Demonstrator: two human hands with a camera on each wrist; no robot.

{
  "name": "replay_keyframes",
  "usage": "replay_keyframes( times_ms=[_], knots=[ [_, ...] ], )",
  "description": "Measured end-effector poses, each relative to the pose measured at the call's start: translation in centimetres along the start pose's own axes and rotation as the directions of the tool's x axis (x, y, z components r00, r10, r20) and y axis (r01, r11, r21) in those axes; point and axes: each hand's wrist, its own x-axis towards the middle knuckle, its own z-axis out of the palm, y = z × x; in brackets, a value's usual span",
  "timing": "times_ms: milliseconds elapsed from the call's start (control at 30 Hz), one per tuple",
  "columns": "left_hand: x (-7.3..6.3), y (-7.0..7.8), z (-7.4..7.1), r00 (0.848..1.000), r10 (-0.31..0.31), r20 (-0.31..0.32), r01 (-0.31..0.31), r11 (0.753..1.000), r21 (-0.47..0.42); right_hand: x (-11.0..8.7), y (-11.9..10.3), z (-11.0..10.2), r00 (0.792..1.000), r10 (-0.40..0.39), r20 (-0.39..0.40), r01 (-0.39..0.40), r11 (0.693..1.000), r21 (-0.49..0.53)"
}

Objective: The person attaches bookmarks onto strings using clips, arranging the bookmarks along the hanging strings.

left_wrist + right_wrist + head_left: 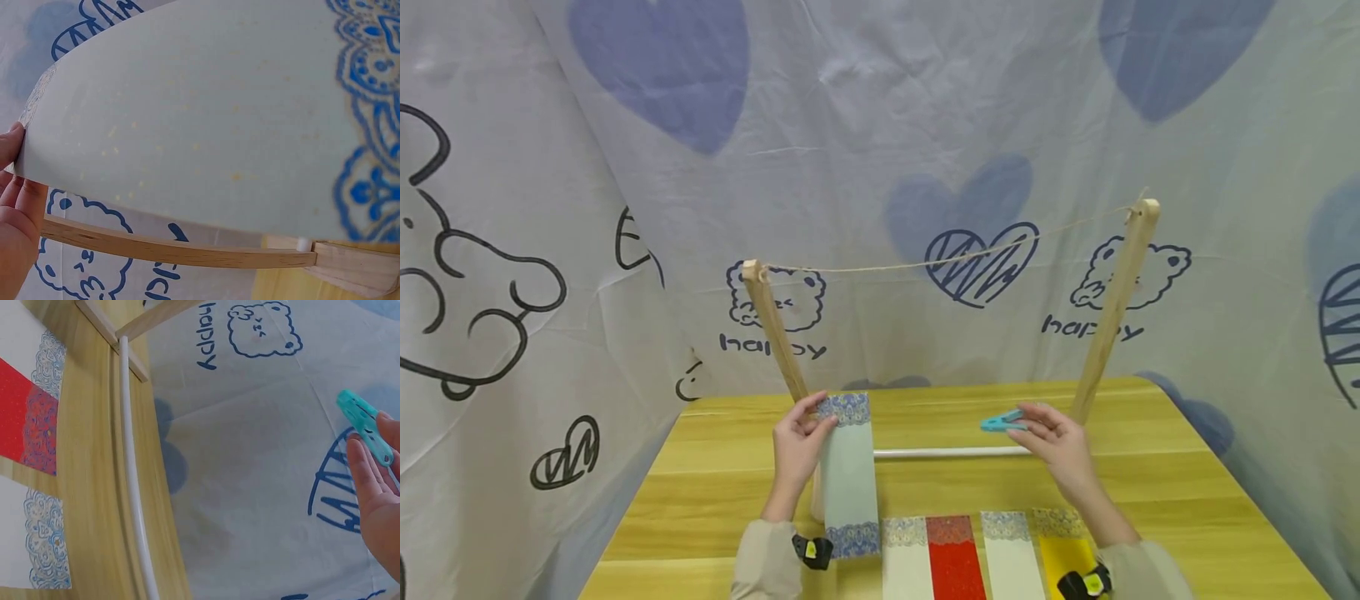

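Two hands were occupied in the lower half of the head view: the left hand (801, 437), left of centre, pinched a pale strip (850, 471) with blue patterned ends near its upper left corner; the right hand (1060, 446), right of centre, pinched a turquoise clothespin (1000, 422) at one end. Above them, a sagging string (865, 269) joined two wooden posts (1114, 308). Gripped only there, the bowed strip seemed liable to swing or crease if the fingers shifted; the clothespin could twist loose under an off-centre squeeze.
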Motion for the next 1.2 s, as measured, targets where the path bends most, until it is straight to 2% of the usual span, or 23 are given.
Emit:
replay_keyframes(
  times_ms=[133, 300, 400, 633, 733, 833, 967, 1200],
  knots=[
    [0.1, 0.3, -0.2, 1.000, 0.014, -0.004, -0.014, 1.000, 0.007, 0.5, -0.3, 1.1, 1.000, -0.018, -0.021, 0.018, 1.000, 0.001],
    [0.4, -0.6, -0.4, 1.000, 0.025, -0.007, -0.025, 1.000, 0.011, 0.9, -0.2, 2.1, 1.000, -0.028, 0.009, 0.028, 0.999, 0.025],
    [0.6, -1.0, -0.4, 0.999, 0.031, -0.011, -0.031, 0.999, 0.017, 1.1, -0.5, 2.6, 0.999, -0.036, -0.001, 0.036, 0.999, 0.036],
    [1.0, -1.0, -0.2, 0.998, 0.063, -0.023, -0.062, 0.998, 0.013, 1.6, -1.5, 4.0, 1.000, -0.026, -0.012, 0.026, 1.000, 0.002],
    [1.1, -0.7, -0.1, 0.997, 0.075, -0.020, -0.075, 0.997, 0.008, 1.8, -2.1, 4.4, 0.999, -0.030, -0.014, 0.030, 0.999, -0.022],
    [1.2, -0.2, 0.0, 0.998, 0.061, -0.022, -0.061, 0.998, -0.004, 2.0, -2.6, 4.7, 0.999, -0.045, -0.016, 0.044, 0.998, -0.033],
    [1.3, 1.0, 0.1, 0.998, 0.051, -0.024, -0.051, 0.999, -0.006, 2.4, -3.1, 5.2, 0.997, -0.072, -0.003, 0.072, 0.997, -0.018],
    [1.6, 3.2, 0.5, 0.995, 0.098, -0.034, -0.097, 0.995, 0.036, 3.6, -4.3, 6.2, 0.989, -0.143, 0.045, 0.143, 0.990, 0.006]
  ],
)
